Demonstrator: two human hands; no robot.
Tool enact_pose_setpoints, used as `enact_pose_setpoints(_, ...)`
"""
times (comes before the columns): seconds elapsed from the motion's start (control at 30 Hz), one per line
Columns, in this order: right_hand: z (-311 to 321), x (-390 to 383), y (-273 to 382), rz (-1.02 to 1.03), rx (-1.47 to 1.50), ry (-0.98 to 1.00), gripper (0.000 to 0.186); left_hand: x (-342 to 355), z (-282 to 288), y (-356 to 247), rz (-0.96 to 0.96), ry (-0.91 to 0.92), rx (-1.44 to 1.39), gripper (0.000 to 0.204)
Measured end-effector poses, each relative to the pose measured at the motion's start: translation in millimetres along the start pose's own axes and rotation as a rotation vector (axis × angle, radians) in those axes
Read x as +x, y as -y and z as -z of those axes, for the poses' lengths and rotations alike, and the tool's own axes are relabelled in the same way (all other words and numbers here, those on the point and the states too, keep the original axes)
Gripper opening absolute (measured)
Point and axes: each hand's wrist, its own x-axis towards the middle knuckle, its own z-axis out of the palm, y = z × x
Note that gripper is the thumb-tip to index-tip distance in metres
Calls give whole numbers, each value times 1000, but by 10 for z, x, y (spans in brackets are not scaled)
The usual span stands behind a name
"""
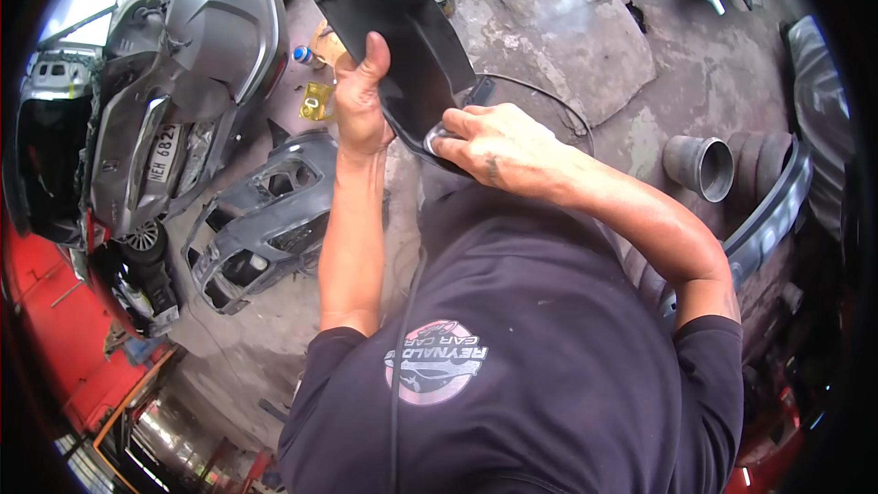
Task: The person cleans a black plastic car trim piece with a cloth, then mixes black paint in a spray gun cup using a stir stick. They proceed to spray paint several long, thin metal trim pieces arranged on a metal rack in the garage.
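A long black plastic car panel (416, 41), probably a bumper piece, extends from the top of the view down to my body. My left hand (359, 105) grips its left edge, thumb up, the other fingers mostly hidden behind it. At the panel's lower end, my right hand (485, 142) is closed, with its fingertips around a small pale, rounded object (433, 136) pressed against the black surface. Its kind is hard to make out because the fingers cover most of it.
A grey car (192, 37) with a damaged rear stands at left, near a loose bumper (265, 220) on the floor. A yellow container (315, 102) and a blue-capped bottle (303, 55) sit beyond my left hand. A cable (572, 114) curves rightward toward metal cylinders (700, 167).
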Motion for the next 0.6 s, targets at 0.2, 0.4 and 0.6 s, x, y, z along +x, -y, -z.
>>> enact_pose_setpoints(0.2, -95, 156, 0, 144, 44, -232, 12, 38, 61, 167, 89, -46, 77, 42)
enact_pose_setpoints(0.4, -101, 159, 29, 32, 163, -154, 4, 8, 20, 188, 154, -58, -82, 36)
enact_pose_setpoints(0.6, -255, 296, 27, -19, 224, -478, 7, 100, 29, 81, 153, -27, -75, 37)
